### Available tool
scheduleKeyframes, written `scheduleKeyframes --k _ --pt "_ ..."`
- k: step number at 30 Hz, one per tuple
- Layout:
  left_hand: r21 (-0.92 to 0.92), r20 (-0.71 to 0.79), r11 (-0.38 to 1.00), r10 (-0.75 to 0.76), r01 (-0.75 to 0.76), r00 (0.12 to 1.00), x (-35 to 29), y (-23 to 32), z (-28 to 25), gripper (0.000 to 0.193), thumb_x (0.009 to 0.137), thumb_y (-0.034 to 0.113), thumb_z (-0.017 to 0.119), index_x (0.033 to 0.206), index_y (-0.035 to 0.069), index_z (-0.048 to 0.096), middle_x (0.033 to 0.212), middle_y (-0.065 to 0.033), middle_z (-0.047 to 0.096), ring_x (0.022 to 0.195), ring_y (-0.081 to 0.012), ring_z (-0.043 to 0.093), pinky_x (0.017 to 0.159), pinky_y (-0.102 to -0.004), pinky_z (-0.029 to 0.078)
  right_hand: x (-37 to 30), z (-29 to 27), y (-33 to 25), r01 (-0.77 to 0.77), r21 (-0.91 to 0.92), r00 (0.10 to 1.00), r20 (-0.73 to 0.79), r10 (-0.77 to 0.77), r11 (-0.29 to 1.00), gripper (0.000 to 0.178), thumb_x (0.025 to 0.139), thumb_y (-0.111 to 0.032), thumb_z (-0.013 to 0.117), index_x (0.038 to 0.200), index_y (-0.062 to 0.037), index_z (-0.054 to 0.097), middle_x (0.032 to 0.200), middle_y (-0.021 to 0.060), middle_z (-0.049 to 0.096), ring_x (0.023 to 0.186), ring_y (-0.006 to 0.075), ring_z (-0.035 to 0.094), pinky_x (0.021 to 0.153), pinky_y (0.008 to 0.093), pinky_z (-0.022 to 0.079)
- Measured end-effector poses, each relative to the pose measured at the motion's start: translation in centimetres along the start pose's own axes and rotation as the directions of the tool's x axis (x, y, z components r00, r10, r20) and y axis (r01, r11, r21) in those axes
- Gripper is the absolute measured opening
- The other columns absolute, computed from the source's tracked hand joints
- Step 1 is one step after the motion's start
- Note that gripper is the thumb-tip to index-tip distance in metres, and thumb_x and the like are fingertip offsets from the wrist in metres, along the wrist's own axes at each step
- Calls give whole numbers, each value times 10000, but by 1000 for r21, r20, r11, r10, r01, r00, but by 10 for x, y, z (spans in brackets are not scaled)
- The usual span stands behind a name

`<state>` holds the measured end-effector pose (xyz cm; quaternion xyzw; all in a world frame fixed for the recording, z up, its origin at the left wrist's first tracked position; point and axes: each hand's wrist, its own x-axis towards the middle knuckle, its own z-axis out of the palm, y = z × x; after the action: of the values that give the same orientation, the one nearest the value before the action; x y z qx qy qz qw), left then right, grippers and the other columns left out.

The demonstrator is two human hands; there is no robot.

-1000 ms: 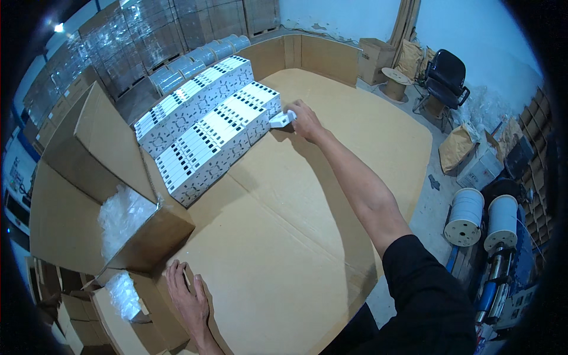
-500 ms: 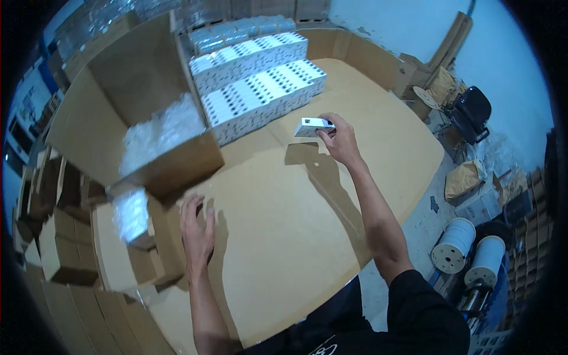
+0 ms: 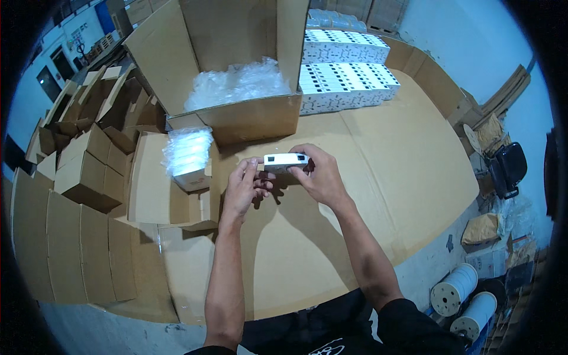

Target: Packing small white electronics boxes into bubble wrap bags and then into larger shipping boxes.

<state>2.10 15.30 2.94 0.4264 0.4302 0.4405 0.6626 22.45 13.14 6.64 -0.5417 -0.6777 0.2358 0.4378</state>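
Observation:
A small white box (image 3: 285, 160) with dark square marks is held over the table, between my two hands. My right hand (image 3: 322, 177) is closed on its right end, thumb in front and fingers behind. At the left end, my left hand (image 3: 241, 188) has its thumb and forefinger against the box, with the other fingers curled loosely below. Just left of my hands stands an open carton (image 3: 180, 204), holding a row of bubble-wrapped items (image 3: 188, 152). Behind it, a larger open carton (image 3: 248, 121) contains clear plastic wrap (image 3: 236, 84).
Rows of similar white boxes (image 3: 349, 89) are stacked at the table's back. Several brown cartons (image 3: 89, 171) crowd the left. On the floor at right are cable spools (image 3: 454, 290) and a black chair (image 3: 507, 170). Cardboard covers the table (image 3: 378, 195).
My right hand has brought the white box left and nearer. My left hand has risen to the box's left end. The view has turned left, showing more cartons.

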Motion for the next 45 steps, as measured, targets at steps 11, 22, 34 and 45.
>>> scheduleKeyframes --k 11,22,34,45 --pt "128 -170 972 220 -199 961 19 -12 -2 365 1002 107 638 1344 39 530 1137 -142 670 917 -142 663 721 -271 552 1 42 47 -116 464 992 10 126 878 205 989 7 599 1188 20 649 1402 139 514 1194 184 607 968 299 535" --pt "455 -99 844 367 -286 925 14 -14 -10 350 921 -53 651 1259 -21 566 1153 -134 705 1070 -187 673 959 -334 537 5 37 52 -76 240 995 -40 88 968 459 874 63 689 1270 -11 469 1064 197 721 1034 287 723 906 378 561" --pt "585 -87 762 397 -276 914 -5 -7 3 551 859 -23 680 1372 7 480 1252 -186 641 1182 -281 632 1056 -384 482 -2 26 45 -52 132 997 63 44 990 519 830 64 644 1316 -9 478 1198 232 673 1161 379 659 969 436 538" --pt "746 -82 476 760 -466 644 13 74 53 280 897 15 608 1174 -13 623 1107 -151 658 1028 -265 661 939 -384 529 -12 9 80 -28 -320 987 -161 -25 947 496 714 20 607 1206 -26 562 1258 190 592 1233 381 530 1074 488 398"
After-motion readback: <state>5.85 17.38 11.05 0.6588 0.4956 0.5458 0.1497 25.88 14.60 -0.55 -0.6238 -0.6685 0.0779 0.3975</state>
